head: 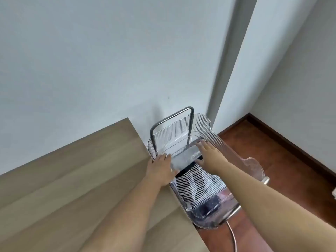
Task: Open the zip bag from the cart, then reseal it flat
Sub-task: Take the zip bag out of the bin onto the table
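A clear ribbed plastic cart [203,124] with a metal handle stands beside the wooden table. Inside its top tray lies a clear zip bag [185,158] holding a black-and-white striped cloth [196,186]. My left hand [160,170] grips the bag's top band at its left end, thumb on the near side. My right hand [209,152] holds the band's right end, fingers stretched over it and thumb under. The band runs slanted between both hands. The bag's lower part rests in the tray.
A light wooden table [63,188] fills the lower left, its edge touching the cart. White walls rise behind, with a grey door frame [227,70]. Red-brown floor [272,160] and a dark skirting board lie to the right. A thin cable [233,237] trails below the cart.
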Demonstrator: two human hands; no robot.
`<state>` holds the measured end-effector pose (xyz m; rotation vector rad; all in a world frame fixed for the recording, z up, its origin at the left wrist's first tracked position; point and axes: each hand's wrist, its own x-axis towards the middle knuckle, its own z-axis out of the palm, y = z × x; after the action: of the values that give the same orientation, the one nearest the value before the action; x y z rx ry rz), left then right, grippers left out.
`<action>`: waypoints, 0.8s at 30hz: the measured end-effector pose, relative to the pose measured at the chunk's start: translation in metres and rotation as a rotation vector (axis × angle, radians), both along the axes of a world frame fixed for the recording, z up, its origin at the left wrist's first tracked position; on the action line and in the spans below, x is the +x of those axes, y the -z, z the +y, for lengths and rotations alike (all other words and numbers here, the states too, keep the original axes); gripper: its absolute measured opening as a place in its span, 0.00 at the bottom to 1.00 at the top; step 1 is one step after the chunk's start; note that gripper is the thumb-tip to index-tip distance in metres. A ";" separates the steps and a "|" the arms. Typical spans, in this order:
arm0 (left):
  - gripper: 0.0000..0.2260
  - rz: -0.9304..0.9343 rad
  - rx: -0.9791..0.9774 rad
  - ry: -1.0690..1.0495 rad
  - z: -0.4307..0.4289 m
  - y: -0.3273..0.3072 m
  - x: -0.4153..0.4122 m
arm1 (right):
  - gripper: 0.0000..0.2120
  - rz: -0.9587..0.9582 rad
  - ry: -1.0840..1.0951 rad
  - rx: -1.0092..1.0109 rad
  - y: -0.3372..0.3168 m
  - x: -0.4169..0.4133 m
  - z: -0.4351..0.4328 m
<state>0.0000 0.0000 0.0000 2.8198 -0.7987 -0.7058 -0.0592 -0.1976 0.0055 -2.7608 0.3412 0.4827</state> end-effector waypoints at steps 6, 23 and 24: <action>0.22 0.026 0.037 -0.155 -0.017 0.007 0.005 | 0.29 0.030 -0.211 -0.075 0.000 0.030 0.003; 0.03 -0.099 -0.524 -0.129 -0.008 -0.068 -0.010 | 0.07 -0.126 -0.092 0.013 -0.100 0.000 -0.021; 0.03 -0.114 -0.551 -0.143 -0.002 -0.079 -0.009 | 0.07 -0.171 -0.089 0.026 -0.111 0.000 -0.017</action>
<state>-0.0085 -0.0021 0.0788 2.3938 -0.6703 -0.2498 -0.0587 -0.2150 0.1162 -2.7762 0.1710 0.2674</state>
